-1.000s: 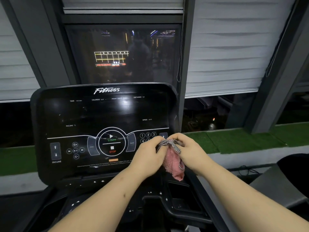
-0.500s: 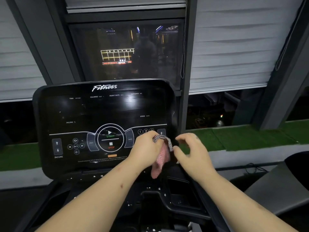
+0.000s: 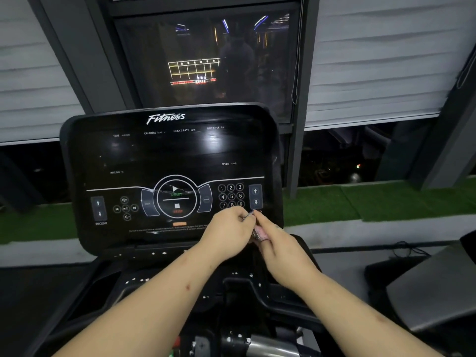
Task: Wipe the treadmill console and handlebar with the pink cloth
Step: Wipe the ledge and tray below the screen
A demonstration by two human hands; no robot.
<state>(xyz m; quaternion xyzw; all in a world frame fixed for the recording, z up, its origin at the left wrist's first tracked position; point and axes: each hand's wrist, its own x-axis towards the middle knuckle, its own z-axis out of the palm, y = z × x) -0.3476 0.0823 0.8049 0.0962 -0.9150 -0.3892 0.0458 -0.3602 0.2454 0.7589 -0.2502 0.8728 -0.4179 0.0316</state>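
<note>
The black treadmill console stands upright in front of me, dark, with printed buttons along its lower half. Both my hands meet at its lower right corner. My left hand grips the pink cloth, which is bunched small between the two hands and has a black-and-white patterned edge. My right hand pinches the cloth from the right. Most of the cloth is hidden by the fingers. The dark handlebar and tray area lie below my forearms.
Behind the console are a dark window with reflected lights, grey blinds on both sides and a strip of green turf. A grey machine part sits at the right edge.
My right hand has come back to the cloth and pinches it again. The cloth is now bunched tighter, no longer hanging down. The view has tilted down slightly.
</note>
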